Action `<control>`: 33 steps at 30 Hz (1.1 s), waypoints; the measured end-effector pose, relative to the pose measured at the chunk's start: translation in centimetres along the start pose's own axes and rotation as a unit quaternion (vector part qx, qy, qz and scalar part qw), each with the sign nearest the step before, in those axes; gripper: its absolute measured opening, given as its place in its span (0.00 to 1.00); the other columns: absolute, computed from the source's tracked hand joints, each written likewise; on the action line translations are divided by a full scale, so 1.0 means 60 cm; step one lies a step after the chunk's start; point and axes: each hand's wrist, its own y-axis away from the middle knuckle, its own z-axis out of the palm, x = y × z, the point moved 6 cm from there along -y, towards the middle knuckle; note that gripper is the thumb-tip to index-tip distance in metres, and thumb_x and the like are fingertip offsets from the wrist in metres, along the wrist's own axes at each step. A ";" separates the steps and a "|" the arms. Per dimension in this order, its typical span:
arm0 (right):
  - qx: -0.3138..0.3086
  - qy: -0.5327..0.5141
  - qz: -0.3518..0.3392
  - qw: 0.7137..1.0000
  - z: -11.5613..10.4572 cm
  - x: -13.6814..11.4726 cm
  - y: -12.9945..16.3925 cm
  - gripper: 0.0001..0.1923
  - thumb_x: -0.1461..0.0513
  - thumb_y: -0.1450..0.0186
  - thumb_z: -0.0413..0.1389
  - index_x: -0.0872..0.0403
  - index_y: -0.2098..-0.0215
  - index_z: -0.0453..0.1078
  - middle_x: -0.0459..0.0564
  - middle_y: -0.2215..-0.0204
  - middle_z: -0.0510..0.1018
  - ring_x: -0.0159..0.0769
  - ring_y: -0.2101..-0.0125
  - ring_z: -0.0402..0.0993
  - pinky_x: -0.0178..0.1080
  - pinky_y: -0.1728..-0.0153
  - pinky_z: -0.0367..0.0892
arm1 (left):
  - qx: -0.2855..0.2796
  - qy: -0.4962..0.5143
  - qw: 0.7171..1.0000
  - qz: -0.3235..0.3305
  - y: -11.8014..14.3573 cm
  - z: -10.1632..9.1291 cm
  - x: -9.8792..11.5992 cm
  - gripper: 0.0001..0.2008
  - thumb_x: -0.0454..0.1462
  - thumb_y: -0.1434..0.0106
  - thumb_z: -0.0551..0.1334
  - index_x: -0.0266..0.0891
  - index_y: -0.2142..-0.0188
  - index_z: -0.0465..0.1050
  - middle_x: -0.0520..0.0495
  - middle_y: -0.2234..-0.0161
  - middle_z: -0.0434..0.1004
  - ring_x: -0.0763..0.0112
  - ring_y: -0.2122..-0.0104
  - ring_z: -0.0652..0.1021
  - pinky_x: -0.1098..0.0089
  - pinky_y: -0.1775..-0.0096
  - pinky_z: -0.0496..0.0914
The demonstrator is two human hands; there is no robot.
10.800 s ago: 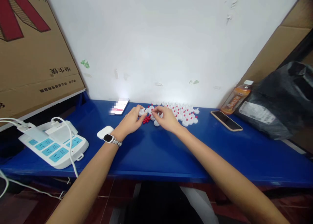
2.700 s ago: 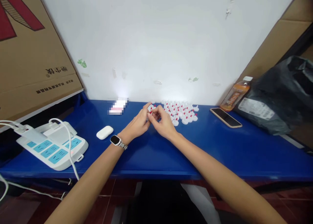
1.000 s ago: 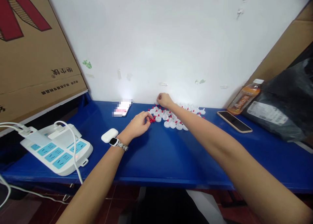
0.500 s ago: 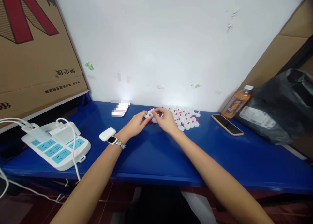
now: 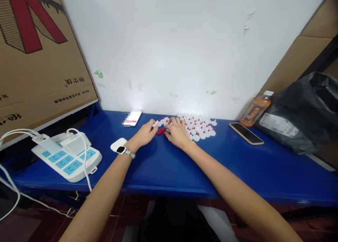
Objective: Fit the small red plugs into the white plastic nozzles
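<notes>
The left hand [image 5: 144, 134] pinches a small white cap [image 5: 155, 123] in its fingers, its long axis lying roughly level and pointing right. The right hand [image 5: 177, 133] has curled fingers on the red plugs [image 5: 160, 131] on the blue table [image 5: 169, 161]. A careless nudge could scatter the finished caps [image 5: 199, 126].
</notes>
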 end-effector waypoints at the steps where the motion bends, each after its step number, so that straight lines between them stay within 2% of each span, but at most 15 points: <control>1: 0.001 -0.001 0.001 1.000 0.001 0.001 0.000 0.08 0.58 0.33 0.59 0.50 0.58 0.78 0.58 0.51 0.69 0.50 0.49 0.60 0.50 0.51 0.55 | -0.005 0.002 1.000 -0.001 0.000 0.002 0.002 0.13 0.48 0.27 0.49 0.43 0.63 0.61 0.53 0.72 0.69 0.67 0.70 0.72 0.67 0.64 0.62; 9: 0.012 -0.038 0.012 0.999 0.012 0.004 0.000 0.07 0.57 0.34 0.60 0.51 0.63 0.78 0.58 0.49 0.69 0.52 0.47 0.60 0.52 0.50 0.56 | -0.018 0.007 1.000 -0.001 0.002 0.006 0.018 0.13 0.47 0.28 0.50 0.43 0.64 0.62 0.51 0.70 0.72 0.65 0.68 0.74 0.66 0.64 0.63; 14: 0.077 -0.166 0.028 0.983 -0.019 0.016 0.005 0.05 0.60 0.34 0.59 0.51 0.63 0.77 0.56 0.48 0.73 0.49 0.45 0.64 0.52 0.46 0.58 | -0.018 0.015 1.000 0.013 0.001 0.008 0.016 0.13 0.48 0.27 0.49 0.42 0.62 0.63 0.50 0.66 0.75 0.64 0.66 0.75 0.65 0.62 0.65; 16: 0.104 -0.270 0.058 0.955 -0.032 0.026 0.007 0.06 0.60 0.34 0.58 0.52 0.63 0.76 0.54 0.55 0.78 0.44 0.52 0.71 0.49 0.48 0.63 | -0.019 0.012 1.000 0.021 0.001 0.011 0.018 0.14 0.48 0.27 0.49 0.42 0.61 0.63 0.50 0.66 0.74 0.64 0.66 0.75 0.65 0.62 0.65; 19: 0.114 -0.439 0.112 0.884 -0.031 0.038 0.007 0.09 0.57 0.35 0.58 0.53 0.62 0.75 0.49 0.67 0.81 0.38 0.64 0.77 0.41 0.60 0.69 | -0.019 -0.002 0.999 0.040 0.001 0.016 0.026 0.14 0.48 0.26 0.48 0.42 0.63 0.62 0.49 0.66 0.72 0.65 0.67 0.74 0.65 0.63 0.64; 22: 0.110 -0.555 0.143 0.812 -0.017 0.041 0.004 0.13 0.53 0.40 0.62 0.54 0.64 0.76 0.49 0.69 0.81 0.36 0.69 0.77 0.38 0.65 0.70 | -0.020 -0.009 0.998 0.062 0.002 0.023 0.036 0.15 0.48 0.26 0.48 0.42 0.62 0.62 0.48 0.64 0.73 0.64 0.65 0.74 0.65 0.62 0.65; 25: 0.091 -0.619 0.160 0.764 -0.006 0.043 0.000 0.16 0.50 0.44 0.65 0.54 0.66 0.77 0.49 0.70 0.82 0.35 0.68 0.77 0.39 0.63 0.72 | -0.032 -0.013 0.996 0.077 0.004 0.031 0.045 0.15 0.48 0.26 0.47 0.42 0.60 0.63 0.46 0.61 0.74 0.62 0.62 0.74 0.63 0.60 0.67; 27: 0.074 -0.632 0.165 0.753 -0.004 0.045 -0.001 0.18 0.49 0.45 0.66 0.54 0.67 0.78 0.49 0.70 0.82 0.35 0.68 0.77 0.39 0.63 0.72 | -0.039 -0.019 0.995 0.087 0.008 0.034 0.053 0.14 0.47 0.26 0.47 0.42 0.58 0.63 0.44 0.59 0.74 0.61 0.60 0.75 0.62 0.57 0.68; 30: 0.063 -0.630 0.162 0.757 -0.009 0.046 -0.001 0.19 0.47 0.45 0.67 0.54 0.67 0.79 0.49 0.71 0.82 0.35 0.69 0.76 0.39 0.63 0.72 | -0.045 -0.038 0.993 0.100 0.013 0.037 0.065 0.14 0.46 0.25 0.45 0.42 0.55 0.62 0.42 0.55 0.73 0.59 0.56 0.75 0.60 0.53 0.68; 33: 0.075 -0.630 0.158 0.757 -0.012 0.043 0.000 0.20 0.46 0.46 0.67 0.53 0.67 0.77 0.48 0.70 0.82 0.35 0.69 0.76 0.39 0.63 0.72 | -0.045 -0.053 0.992 0.102 0.017 0.039 0.072 0.13 0.46 0.25 0.45 0.42 0.57 0.61 0.41 0.55 0.73 0.58 0.55 0.75 0.59 0.53 0.69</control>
